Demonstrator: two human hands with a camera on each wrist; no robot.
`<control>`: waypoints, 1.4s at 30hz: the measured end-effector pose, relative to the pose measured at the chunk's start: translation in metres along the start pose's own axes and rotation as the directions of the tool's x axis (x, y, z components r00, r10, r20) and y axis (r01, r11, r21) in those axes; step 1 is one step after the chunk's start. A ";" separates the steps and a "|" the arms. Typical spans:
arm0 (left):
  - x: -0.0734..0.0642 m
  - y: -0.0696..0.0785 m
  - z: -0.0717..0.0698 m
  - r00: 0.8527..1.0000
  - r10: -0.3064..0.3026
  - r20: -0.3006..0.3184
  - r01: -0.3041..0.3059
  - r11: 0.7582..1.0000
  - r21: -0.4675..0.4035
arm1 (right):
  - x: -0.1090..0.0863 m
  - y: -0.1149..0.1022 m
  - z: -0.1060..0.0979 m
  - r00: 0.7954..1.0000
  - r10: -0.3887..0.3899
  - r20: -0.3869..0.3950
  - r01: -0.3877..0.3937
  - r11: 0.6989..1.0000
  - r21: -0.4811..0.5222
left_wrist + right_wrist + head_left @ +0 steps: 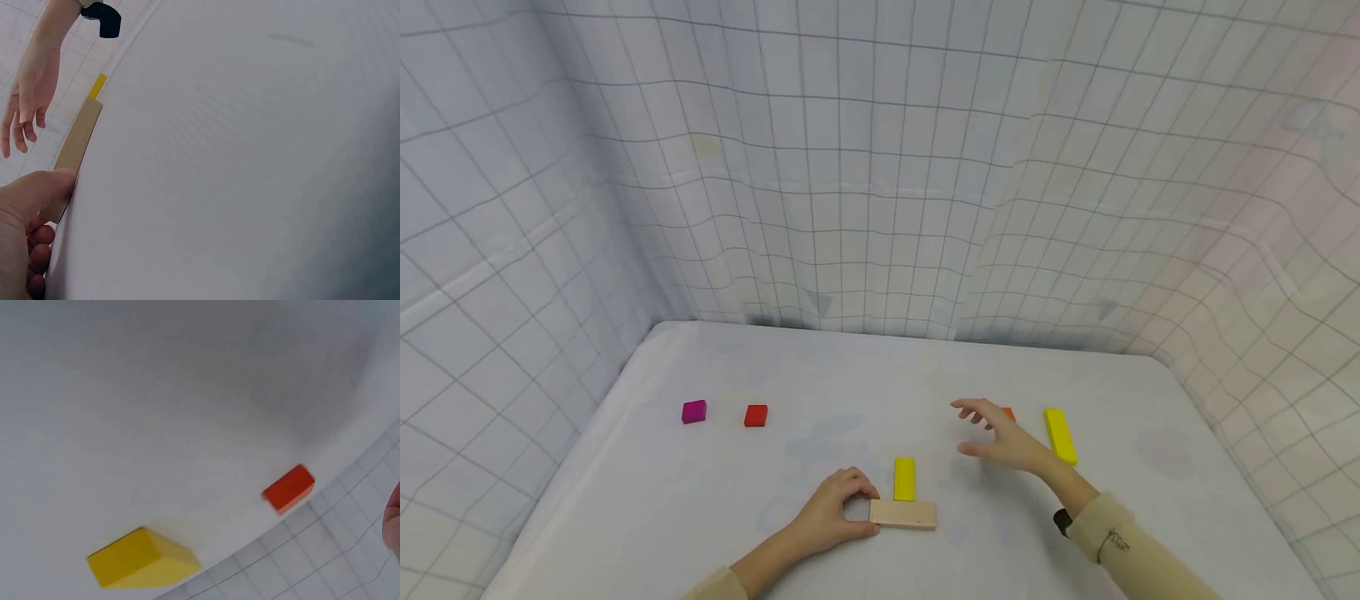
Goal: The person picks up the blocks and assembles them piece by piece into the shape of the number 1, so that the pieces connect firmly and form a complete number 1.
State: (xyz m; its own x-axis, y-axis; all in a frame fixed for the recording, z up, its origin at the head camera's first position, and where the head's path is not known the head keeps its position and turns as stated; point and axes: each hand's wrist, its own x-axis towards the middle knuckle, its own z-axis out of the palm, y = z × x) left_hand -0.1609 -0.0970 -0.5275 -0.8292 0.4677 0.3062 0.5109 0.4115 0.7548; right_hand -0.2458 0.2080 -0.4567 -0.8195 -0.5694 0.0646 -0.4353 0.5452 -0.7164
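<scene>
My left hand pinches the left end of a plain wooden block between thumb and fingers, near the front of the table. In the left wrist view, the thumb lies on the face of the wooden block. Directly behind it lies a short yellow block, its near end appearing to meet the wooden one. To the right, my right hand hovers above the table with fingers spread and nothing in them. It partly hides an orange-red block, which shows fully in the right wrist view.
A longer yellow block lies right of my right hand. Toward the left are a red block and a magenta block. A white cloth covers the table, and grid-patterned curtains hang around its back and sides.
</scene>
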 end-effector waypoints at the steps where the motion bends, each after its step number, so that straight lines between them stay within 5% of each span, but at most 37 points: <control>1: 0.000 0.000 0.000 1.000 0.003 0.000 -0.003 1.000 -0.002 | -0.002 0.002 -0.004 1.000 -0.010 -0.014 0.009 1.000 -0.004; 14: -0.001 0.001 0.000 0.999 -0.024 0.022 0.024 1.000 -0.020 | -0.033 0.030 -0.055 0.990 0.034 -0.140 -0.036 0.999 -0.012; 20: -0.002 0.003 0.000 1.000 -0.022 0.020 0.022 1.000 -0.020 | -0.050 0.022 -0.070 0.982 0.111 -0.152 -0.113 0.994 -0.002; 27: -0.002 0.002 0.001 1.000 0.000 0.007 0.000 1.000 -0.018 | -0.068 0.066 -0.081 0.975 0.172 -0.139 -0.174 0.985 0.000; 42: -0.001 -0.001 0.000 1.000 -0.008 0.003 0.008 1.000 -0.012 | -0.087 0.086 -0.089 0.944 0.329 -0.030 -0.327 0.944 0.043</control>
State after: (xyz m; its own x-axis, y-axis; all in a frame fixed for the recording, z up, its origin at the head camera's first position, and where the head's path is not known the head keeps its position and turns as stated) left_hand -0.1602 -0.0977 -0.5287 -0.8325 0.4667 0.2986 0.5014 0.4054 0.7644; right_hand -0.2454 0.3590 -0.4620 -0.9280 -0.3396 -0.1533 -0.1268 0.6748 -0.7271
